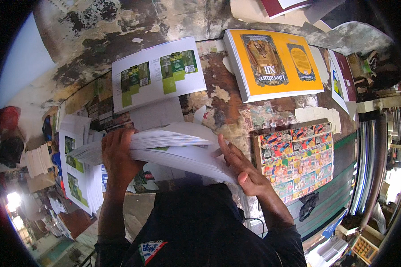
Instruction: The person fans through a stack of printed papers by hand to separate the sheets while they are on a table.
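At the left of the frame, a stack with green printed labels [77, 171] sits beside the left hand [116, 153], which clasps a bundle of white sheets [178, 141] at centre. Above lies another green-labelled stack [158, 75] on the stained, peeling table [219, 93]. Right of centre, the right hand [249, 174] has its fingers outstretched at the bundle's edge. Yellow covers [282, 62], upper right, bear inverted lettering; below sits a multicoloured stack [296, 160].

Sheets [176, 141] partly hidden by left fingers [114, 141]
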The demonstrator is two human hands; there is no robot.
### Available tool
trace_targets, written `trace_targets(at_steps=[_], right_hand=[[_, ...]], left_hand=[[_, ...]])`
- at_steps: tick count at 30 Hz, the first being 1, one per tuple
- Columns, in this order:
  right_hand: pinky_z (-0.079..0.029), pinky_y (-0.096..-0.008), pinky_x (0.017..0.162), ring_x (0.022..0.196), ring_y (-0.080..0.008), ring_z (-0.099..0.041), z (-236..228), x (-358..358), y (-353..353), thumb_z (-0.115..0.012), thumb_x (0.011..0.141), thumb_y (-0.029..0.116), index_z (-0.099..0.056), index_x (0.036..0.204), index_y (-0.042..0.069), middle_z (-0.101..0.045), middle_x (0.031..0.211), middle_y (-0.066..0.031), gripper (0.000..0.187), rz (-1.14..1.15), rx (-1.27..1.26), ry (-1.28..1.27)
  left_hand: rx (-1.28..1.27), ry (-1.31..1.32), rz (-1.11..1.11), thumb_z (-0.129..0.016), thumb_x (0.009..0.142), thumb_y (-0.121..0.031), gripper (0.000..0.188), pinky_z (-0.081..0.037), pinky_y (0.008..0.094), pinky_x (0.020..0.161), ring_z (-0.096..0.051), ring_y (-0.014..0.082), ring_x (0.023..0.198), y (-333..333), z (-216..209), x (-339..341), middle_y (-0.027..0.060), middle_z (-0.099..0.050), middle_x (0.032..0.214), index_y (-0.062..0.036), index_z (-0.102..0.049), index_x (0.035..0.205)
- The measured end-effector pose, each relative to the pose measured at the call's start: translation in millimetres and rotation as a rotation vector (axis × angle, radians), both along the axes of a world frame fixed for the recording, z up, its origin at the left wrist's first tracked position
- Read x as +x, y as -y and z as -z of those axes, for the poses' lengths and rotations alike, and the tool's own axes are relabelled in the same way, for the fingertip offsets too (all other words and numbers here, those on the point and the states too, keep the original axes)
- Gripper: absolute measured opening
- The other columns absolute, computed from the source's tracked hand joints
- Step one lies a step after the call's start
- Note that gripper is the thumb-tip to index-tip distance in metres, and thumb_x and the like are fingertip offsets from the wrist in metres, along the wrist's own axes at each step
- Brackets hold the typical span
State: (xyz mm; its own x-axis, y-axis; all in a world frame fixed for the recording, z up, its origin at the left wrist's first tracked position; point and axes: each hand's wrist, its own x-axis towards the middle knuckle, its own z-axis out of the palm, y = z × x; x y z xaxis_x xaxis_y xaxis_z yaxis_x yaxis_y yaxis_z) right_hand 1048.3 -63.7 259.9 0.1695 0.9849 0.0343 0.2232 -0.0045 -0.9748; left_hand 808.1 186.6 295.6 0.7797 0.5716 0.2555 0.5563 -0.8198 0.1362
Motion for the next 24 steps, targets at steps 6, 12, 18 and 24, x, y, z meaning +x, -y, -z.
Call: trace_targets(at_steps=[6,12,18,24], right_hand=[[-0.033,-0.0519,0.110,0.110,-0.0370,-0.053,0.7,2.1,-2.7,-0.015,0.098,0.080,-0.023,0.162,-0.006,-0.060,0.125,-0.0239,0.107,-0.038,0.048,0.122],[-0.029,-0.0561,0.114,0.114,-0.0388,-0.054,-0.7,2.1,0.4,-0.015,0.098,0.081,-0.024,0.162,-0.006,-0.059,0.128,-0.0239,0.108,-0.056,0.022,0.150],[-0.024,-0.0643,0.117,0.121,-0.0407,-0.054,-0.5,2.4,2.6,-0.015,0.097,0.082,-0.026,0.162,-0.004,-0.056,0.129,-0.0250,0.108,-0.079,-0.013,0.122],[-0.024,-0.0656,0.117,0.122,-0.0415,-0.053,5.1,-4.2,7.5,-0.018,0.098,0.080,-0.032,0.160,-0.003,-0.054,0.131,-0.0247,0.105,-0.035,0.011,0.157]], left_hand=[[-0.017,-0.040,-0.011,-0.088,0.056,-0.016,0.061,-0.044,0.0472,0.096,-0.062,0.0322,0.103,-0.9,0.0,-2.1,0.0085,-0.065,0.103,-0.0110,-0.063,0.111],[-0.025,-0.067,-0.019,-0.088,0.055,-0.015,0.062,-0.043,0.0469,0.097,-0.061,0.0326,0.105,-1.2,-1.1,0.0,0.0085,-0.065,0.105,-0.0119,-0.063,0.111],[-0.032,-0.059,-0.019,-0.089,0.054,-0.014,0.065,-0.043,0.0473,0.096,-0.061,0.0321,0.103,-1.3,-0.6,-1.1,0.0081,-0.066,0.106,-0.0117,-0.062,0.112],[-0.028,-0.043,-0.007,-0.090,0.057,-0.019,0.061,-0.044,0.0479,0.095,-0.062,0.0316,0.102,-2.2,1.0,-1.4,0.0088,-0.066,0.105,-0.0104,-0.063,0.111]])
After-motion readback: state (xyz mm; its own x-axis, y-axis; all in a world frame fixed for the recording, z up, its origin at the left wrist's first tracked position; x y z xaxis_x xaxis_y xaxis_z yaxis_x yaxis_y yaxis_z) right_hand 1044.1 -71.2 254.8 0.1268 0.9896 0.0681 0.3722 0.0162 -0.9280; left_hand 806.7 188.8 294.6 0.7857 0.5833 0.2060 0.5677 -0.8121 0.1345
